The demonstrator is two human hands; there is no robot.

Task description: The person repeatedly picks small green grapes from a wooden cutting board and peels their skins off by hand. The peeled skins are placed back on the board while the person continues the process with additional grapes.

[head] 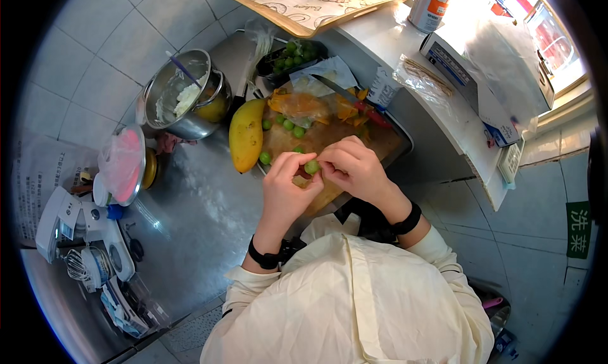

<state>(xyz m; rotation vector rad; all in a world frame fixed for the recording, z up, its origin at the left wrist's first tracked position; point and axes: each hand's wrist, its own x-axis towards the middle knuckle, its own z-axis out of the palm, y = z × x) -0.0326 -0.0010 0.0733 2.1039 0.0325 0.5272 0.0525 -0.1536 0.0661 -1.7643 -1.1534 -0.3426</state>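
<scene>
My left hand [288, 188] pinches a green grape [311, 167] between thumb and forefinger. The fingertips of my right hand [354, 169] touch the grape's other side; whether they grip it or its stem is hard to tell. Both hands are above a wooden cutting board [380, 143]. Several loose grapes [298, 132] lie on the board just beyond my fingers. A yellow mango [246, 135] rests at its left edge. Orange peel [297, 106], partly under clear plastic, lies at the back beside a knife [349, 95] with a red handle.
A steel pot [183, 95] with white cream and a purple-handled utensil stands left of the mango. A black tray of grapes [297, 55] is behind the board. A white kitchen scale [116, 250] and scissors [135, 245] lie far left. A raised shelf [456, 131] borders the right.
</scene>
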